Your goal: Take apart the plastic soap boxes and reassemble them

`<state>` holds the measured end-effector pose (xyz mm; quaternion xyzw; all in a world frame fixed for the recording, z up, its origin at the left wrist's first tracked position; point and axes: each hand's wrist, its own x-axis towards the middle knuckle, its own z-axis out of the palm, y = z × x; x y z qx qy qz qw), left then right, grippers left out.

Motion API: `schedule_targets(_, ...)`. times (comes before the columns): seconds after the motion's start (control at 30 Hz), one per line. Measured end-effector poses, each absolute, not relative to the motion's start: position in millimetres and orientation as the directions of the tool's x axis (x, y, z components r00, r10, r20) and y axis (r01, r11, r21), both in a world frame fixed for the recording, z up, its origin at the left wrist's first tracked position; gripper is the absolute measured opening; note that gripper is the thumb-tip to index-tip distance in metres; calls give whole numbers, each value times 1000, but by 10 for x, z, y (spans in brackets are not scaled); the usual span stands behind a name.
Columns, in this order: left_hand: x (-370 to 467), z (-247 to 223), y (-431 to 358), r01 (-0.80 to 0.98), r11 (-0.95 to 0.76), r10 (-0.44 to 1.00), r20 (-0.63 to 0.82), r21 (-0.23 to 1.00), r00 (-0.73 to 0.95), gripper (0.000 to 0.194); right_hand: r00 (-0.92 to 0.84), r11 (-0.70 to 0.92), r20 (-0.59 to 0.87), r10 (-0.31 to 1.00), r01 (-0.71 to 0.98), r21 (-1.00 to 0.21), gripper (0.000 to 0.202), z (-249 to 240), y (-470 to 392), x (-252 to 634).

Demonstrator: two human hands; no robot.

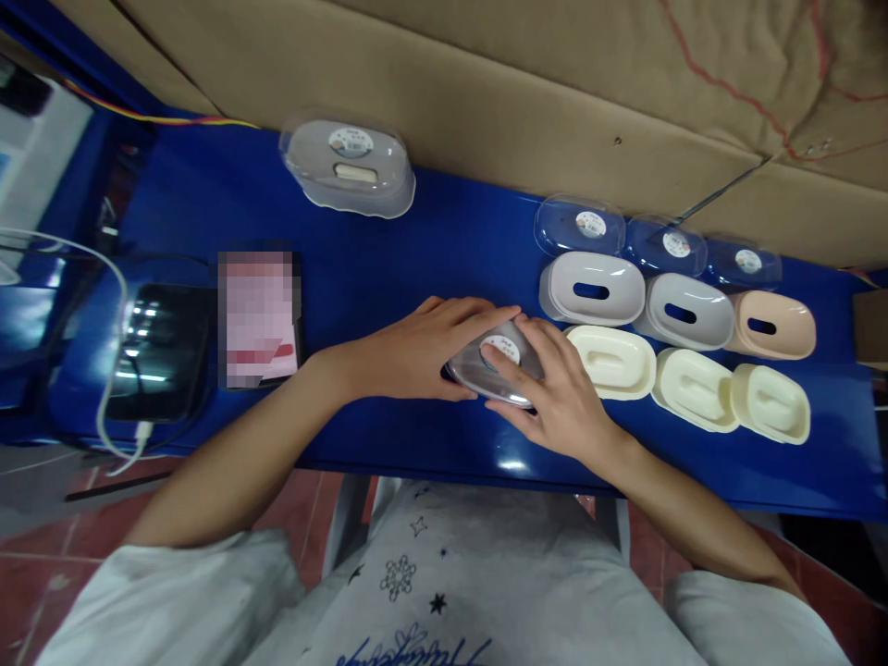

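A lidded soap box [478, 367] with a clear cover and a round label is between my hands, low over the blue table. My left hand [426, 347] grips its left end, fingers along the far side and thumb on the near side. My right hand [565, 398] closes around the right end, with one finger lying across the lid by the label. The hands hide much of the box's body. Just right of them sit slotted soap dish pieces, two grey [628, 291] and one peach [797, 328], and several cream dish pieces [642, 365].
Three clear labelled lids [555, 229] lie behind the slotted pieces, along the cardboard wall [486, 102]. Another lidded soap box [315, 148] stands at the back left. A phone with a blurred screen [260, 319], a black device [163, 351] and a white cable [111, 370] are at left.
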<state>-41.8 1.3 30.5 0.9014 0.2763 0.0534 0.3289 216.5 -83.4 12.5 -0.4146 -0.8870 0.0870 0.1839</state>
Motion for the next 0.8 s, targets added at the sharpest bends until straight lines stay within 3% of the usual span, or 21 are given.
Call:
schedule_targets(0.47, -419, 322, 17, 484, -610, 540, -118, 628, 834, 107, -591, 660, 295, 751, 658, -363, 77, 79, -757, 2198)
schedule_targets(0.8, -474, 333, 30, 492, -613, 540, -126, 618, 832, 102, -576, 652, 307, 757, 634, -416, 82, 105, -742, 2177)
